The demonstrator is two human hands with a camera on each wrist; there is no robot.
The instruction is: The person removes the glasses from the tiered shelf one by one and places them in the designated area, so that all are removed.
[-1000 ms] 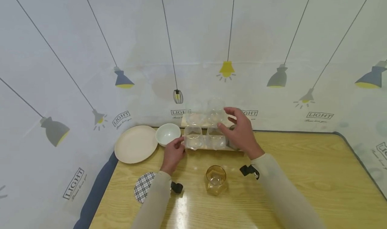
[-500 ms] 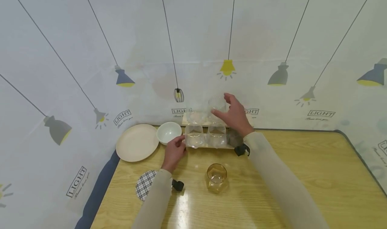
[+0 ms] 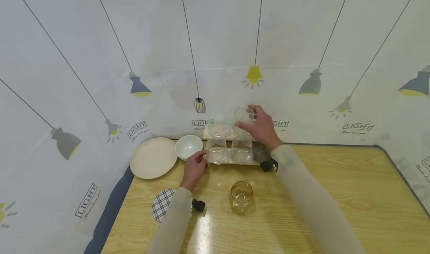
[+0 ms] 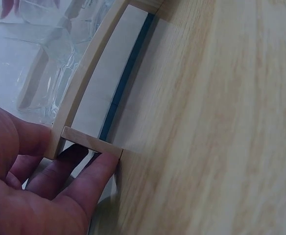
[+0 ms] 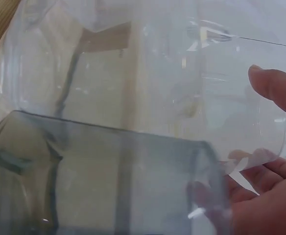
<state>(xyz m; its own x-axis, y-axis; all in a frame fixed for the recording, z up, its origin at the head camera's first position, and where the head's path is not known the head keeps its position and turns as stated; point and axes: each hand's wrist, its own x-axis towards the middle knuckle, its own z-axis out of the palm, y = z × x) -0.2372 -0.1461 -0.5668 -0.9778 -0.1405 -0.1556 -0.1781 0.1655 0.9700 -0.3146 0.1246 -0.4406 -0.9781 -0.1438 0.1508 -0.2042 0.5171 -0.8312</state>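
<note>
A two-tier wooden rack [image 4: 93, 58] stands against the wall and bears several glasses. My left hand [image 3: 195, 169] holds its near left end, thumb on the front rail and fingertips on the small end piece. On the upper tier, my right hand [image 3: 263, 126] grips a clear glass [image 3: 243, 114] from the right, with the thumb on one side and the fingers on the other. Another clear glass [image 3: 218, 129] sits left of it. Along the lower tier are two clear glasses, one left [image 3: 216, 149] and one middle [image 3: 242, 149], and a smoky grey glass [image 5: 94, 181] below my right wrist.
An amber glass [image 3: 241, 197] stands on the wooden table [image 3: 336, 187] in front of the rack. Left of the rack are a pale bowl [image 3: 189, 147] and a beige plate [image 3: 153, 158]. A checked round coaster [image 3: 162, 204] lies partly under my left sleeve.
My right hand has moved up and back from beside the grey glass to the upper clear glass, and its fingers have closed round it. My left hand has stayed on the rack.
</note>
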